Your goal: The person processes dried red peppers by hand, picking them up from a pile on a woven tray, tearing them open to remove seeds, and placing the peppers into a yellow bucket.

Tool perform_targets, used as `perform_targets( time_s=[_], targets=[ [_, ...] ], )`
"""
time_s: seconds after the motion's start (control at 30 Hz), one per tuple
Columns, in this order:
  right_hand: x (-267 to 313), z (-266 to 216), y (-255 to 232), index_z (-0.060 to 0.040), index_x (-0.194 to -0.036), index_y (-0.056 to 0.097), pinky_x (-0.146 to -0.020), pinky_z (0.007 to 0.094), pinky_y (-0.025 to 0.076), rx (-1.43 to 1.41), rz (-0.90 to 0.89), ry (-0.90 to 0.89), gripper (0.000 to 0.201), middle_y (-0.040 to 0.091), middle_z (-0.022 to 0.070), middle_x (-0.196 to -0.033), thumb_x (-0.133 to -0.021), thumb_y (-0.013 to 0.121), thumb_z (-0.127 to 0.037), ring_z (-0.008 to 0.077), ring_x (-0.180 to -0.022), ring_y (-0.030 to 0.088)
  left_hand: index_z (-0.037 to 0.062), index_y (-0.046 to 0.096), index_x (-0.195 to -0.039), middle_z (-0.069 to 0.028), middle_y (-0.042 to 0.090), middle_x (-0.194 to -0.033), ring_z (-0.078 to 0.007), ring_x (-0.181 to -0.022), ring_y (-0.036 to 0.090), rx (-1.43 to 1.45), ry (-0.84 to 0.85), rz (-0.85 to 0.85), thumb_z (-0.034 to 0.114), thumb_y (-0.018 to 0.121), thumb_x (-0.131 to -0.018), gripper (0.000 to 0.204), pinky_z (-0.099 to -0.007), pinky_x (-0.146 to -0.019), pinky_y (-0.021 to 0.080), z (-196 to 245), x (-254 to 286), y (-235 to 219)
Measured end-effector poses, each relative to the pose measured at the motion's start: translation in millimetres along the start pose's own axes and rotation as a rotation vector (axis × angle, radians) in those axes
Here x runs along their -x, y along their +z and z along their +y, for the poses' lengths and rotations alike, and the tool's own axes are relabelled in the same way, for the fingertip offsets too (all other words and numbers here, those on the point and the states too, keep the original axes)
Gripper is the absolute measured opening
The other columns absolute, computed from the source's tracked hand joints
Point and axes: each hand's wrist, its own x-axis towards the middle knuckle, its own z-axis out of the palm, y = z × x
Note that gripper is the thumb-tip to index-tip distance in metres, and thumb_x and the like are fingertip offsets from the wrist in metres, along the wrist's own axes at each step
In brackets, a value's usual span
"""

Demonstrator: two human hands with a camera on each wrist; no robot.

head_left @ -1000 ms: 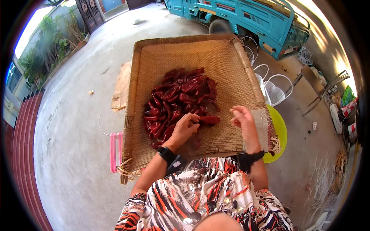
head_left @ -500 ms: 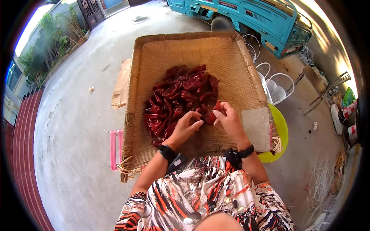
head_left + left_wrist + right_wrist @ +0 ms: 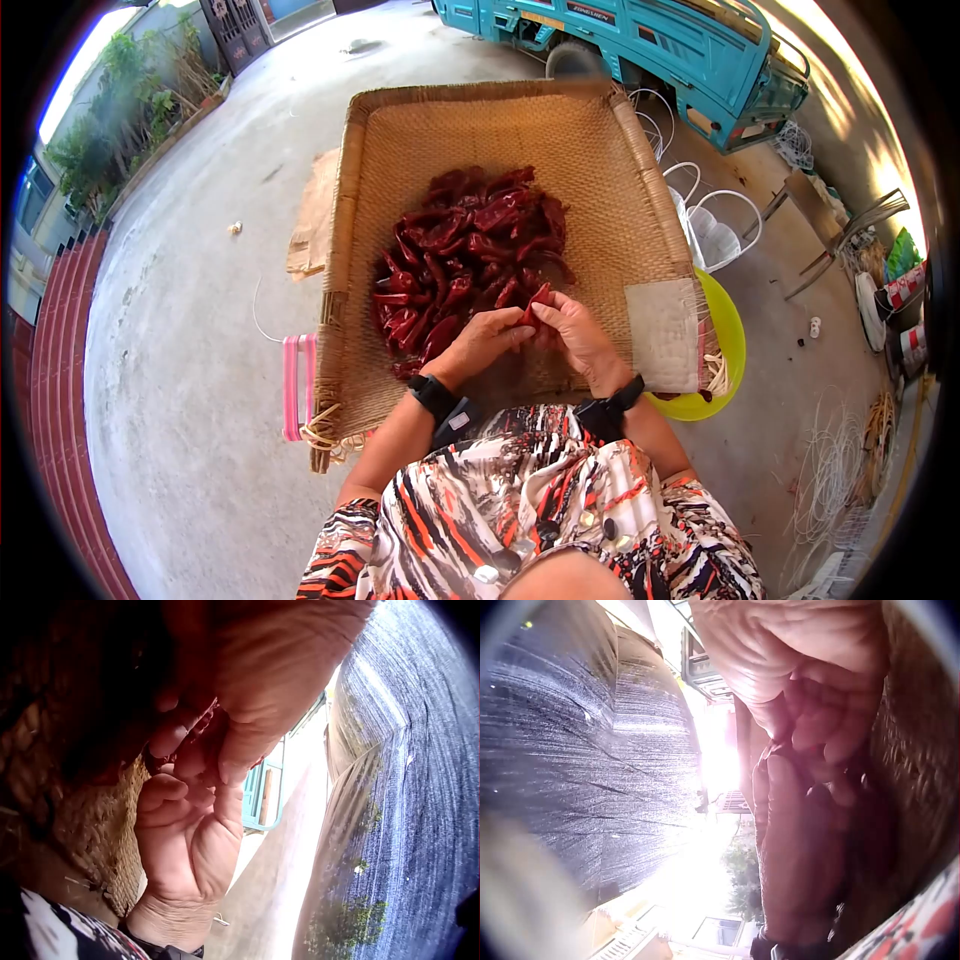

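Head view: left hand (image 3: pixel 487 342) and right hand (image 3: pixel 577 335) pinch glossy dark-red elongated pepper (image 3: pixel 534 308) above shallow tan woven-straw tray (image 3: pixel 590 200).

Over the near part of the tray (image 3: pixel 600 220), the left hand (image 3: pixel 482 345) and right hand (image 3: pixel 580 345) meet at a pepper (image 3: pixel 538 300). The pile (image 3: pixel 470 240) lies ahead and leftward; right of them is a patch (image 3: pixel 664 340), then a tub (image 3: pixel 731 320).

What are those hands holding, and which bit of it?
The left hand and right hand pinch a red chili pepper; fingers cover much of it, so which end can't be told.
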Motion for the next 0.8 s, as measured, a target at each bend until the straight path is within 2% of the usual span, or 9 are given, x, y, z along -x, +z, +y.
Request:
perform_targets(
  time_s=[0.13,0.23,0.37,0.5,0.53,0.57,0.63,0.7,0.8],
  targets=[
    [5,-6,-3,-0.0098,-0.105,0.059,-0.065,0.0268,0.057,-0.100,0.058,-0.009,0.011,0.067,0.0013,-0.089,-0.095,0.061,-0.015,0.0085,-0.067,0.061,0.0030,0.060,-0.103,0.0013,0.061,-0.081,-0.0058,-0.071,0.055,0.109,-0.128,0.070,0.019,0.060,-0.097,0.017,-0.0228,-0.063,0.046,15,3,0],
    [14,-24,-12,-0.0096,-0.103,0.060,-0.070,0.0305,0.060,-0.262,0.131,-0.139,0.010,0.069,0.0046,-0.091,-0.095,0.061,-0.014,0.0117,-0.072,0.066,0.0018,0.062,-0.107,-0.0020,0.061,-0.084,-0.0056,-0.074,0.057,0.212,0.029,0.354,0.014,0.063,-0.094,0.018,-0.0236,-0.063,0.048,11,3,3],
    [32,-48,-46,-0.0063,-0.101,0.062,-0.074,0.0330,0.061,-0.412,0.256,-0.360,0.010,0.070,0.0077,-0.091,-0.094,0.062,-0.014,0.0158,-0.077,0.068,0.0034,0.062,-0.100,-0.0075,0.060,-0.092,-0.0148,-0.067,0.056,-0.418,0.247,0.913,0.002,0.063,-0.088,0.012,-0.0270,-0.060,0.046,1,-3,-7],
    [50,-68,-107,-0.0005,-0.102,0.063,-0.075,0.0313,0.059,-0.784,0.316,-0.610,0.018,0.069,0.0090,-0.092,-0.096,0.061,-0.017,0.0169,-0.079,0.068,0.0047,0.061,-0.107,-0.0086,0.058,-0.100,-0.0255,-0.093,0.053,-0.869,0.180,1.013,0.005,0.064,-0.084,0.023,-0.0382,-0.083,0.045,6,1,-15],
    [55,-71,-121,0.0000,-0.103,0.063,-0.077,0.0314,0.059,-0.819,0.323,-0.683,0.020,0.069,0.0094,-0.094,-0.096,0.060,-0.019,0.0168,-0.081,0.067,0.0057,0.061,-0.108,-0.0079,0.059,-0.100,-0.0285,-0.100,0.050,-0.887,0.116,1.048,0.009,0.068,-0.081,0.028,-0.0415,-0.091,0.039,1,-1,-15],
    [62,-73,-136,0.0004,-0.103,0.063,-0.078,0.0315,0.058,-0.854,0.330,-0.757,0.022,0.069,0.0099,-0.096,-0.097,0.059,-0.021,0.0167,-0.083,0.066,0.0066,0.062,-0.108,-0.0075,0.059,-0.100,-0.0282,-0.099,0.050,-0.918,0.045,1.022,0.010,0.069,-0.081,0.028,-0.0410,-0.090,0.040,1,0,-13],
    [74,-71,-148,0.0006,-0.103,0.063,-0.079,0.0337,0.057,-0.939,0.302,-0.707,0.028,0.068,0.0104,-0.100,-0.097,0.058,-0.027,0.0178,-0.083,0.063,0.0084,0.063,-0.107,-0.0067,0.060,-0.100,-0.0275,-0.099,0.051,-0.978,-0.095,0.965,0.012,0.071,-0.080,0.029,-0.0400,-0.089,0.040,3,2,-11],
    [80,-69,-152,0.0002,-0.103,0.063,-0.078,0.0343,0.056,-1.019,0.399,-0.653,0.030,0.068,0.0095,-0.098,-0.096,0.058,-0.029,0.0181,-0.081,0.062,0.0124,0.064,-0.107,-0.0055,0.061,-0.103,-0.0277,-0.099,0.052,-0.998,-0.094,0.891,0.015,0.072,-0.078,0.030,-0.0408,-0.087,0.040,4,4,-11],
    [71,-57,-146,-0.0033,-0.101,0.064,-0.072,0.0332,0.053,-0.897,0.364,-0.544,0.026,0.067,0.0048,-0.092,-0.096,0.059,-0.029,0.0168,-0.076,0.061,0.0153,0.066,-0.104,-0.0037,0.062,-0.103,-0.0271,-0.098,0.053,-1.030,-0.103,0.831,0.018,0.073,-0.077,0.028,-0.0411,-0.085,0.040,3,4,-10]
  ],
)
